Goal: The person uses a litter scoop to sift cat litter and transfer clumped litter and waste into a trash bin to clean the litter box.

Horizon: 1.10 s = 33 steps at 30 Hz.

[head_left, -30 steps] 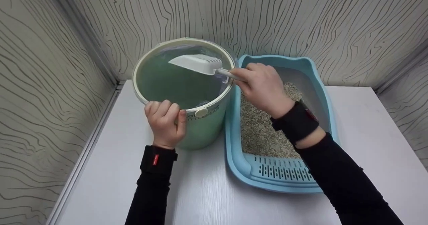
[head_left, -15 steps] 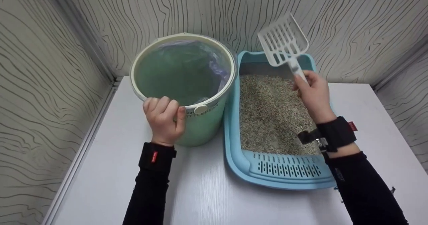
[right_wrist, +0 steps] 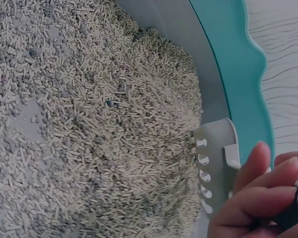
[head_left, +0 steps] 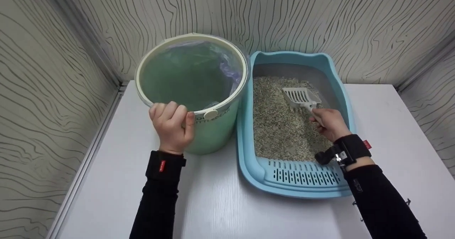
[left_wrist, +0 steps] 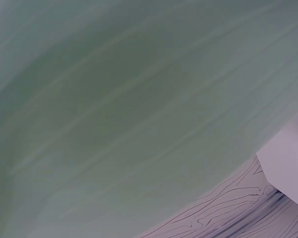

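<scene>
My left hand [head_left: 171, 127] grips the near rim of a green bin [head_left: 213, 136], its fingers curled over the pale edge. A thin clear-purple bag [head_left: 229, 68] lines the bin. In my right hand [head_left: 330, 122] is the handle of a white slotted litter scoop [head_left: 300, 96], its head at the litter [head_left: 280, 125] in the back right part of the blue litter box [head_left: 245, 153]. The right wrist view shows the scoop [right_wrist: 216, 148] against the litter [right_wrist: 99, 119], near the grey inner wall. Only the bin's green side [left_wrist: 139, 109] fills most of the left wrist view.
The bin and litter box stand side by side on a white table [head_left: 213, 196]. Behind them rises a wood-grain patterned wall [head_left: 284, 18]. A slotted blue ledge [head_left: 305, 175] forms the box's front. A metal rail [head_left: 89, 150] runs along the table's left.
My right hand has swung the scoop from over the bin to the right, then lowered it into the litter box. My left hand keeps its grip on the bin rim.
</scene>
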Available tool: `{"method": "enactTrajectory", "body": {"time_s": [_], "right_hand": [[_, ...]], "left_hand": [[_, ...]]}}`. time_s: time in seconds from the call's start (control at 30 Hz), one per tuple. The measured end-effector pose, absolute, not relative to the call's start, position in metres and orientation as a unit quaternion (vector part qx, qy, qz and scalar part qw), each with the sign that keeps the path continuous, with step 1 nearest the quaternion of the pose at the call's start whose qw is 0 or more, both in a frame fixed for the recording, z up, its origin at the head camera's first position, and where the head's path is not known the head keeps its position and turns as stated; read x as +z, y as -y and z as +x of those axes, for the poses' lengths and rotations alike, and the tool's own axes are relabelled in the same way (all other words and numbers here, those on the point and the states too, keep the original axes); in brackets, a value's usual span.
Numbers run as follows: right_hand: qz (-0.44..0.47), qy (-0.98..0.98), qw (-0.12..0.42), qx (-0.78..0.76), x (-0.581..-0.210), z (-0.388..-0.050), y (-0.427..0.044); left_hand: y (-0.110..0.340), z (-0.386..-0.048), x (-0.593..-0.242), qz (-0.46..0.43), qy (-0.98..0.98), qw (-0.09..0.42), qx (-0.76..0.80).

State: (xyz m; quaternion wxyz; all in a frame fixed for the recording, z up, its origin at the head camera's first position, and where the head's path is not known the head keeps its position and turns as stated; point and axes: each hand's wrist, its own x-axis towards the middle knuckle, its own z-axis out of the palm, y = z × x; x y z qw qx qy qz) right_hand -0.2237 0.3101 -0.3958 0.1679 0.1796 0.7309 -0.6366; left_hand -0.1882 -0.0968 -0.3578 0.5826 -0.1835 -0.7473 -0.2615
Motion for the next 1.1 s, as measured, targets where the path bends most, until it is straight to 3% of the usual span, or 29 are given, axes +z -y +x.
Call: {"method": "enactTrajectory", "body": {"time_s": [0.37,0.73,0.97,1.1], "right_hand": [[0.240,-0.769,0.148,-0.573,-0.406,-0.227,-0.307],[0.182,-0.801,0.142,-0.553,-0.390,-0.220,-0.301],[0.128,-0.835,0.049,-0.533,-0.380,-0.213,-0.294],[0.050,-0.857,-0.027,-0.512,-0.380,-0.206,-0.296]], "left_hand": [[0.101,-0.186,-0.358,-0.187,0.752,0.573,-0.267],[0.109,-0.175,-0.353,-0.163,0.808,0.504,-0.258],[0.094,-0.162,-0.346,-0.140,0.787,0.546,-0.249],[0.074,-0.154,-0.334,-0.197,0.772,0.554,-0.243]]}}
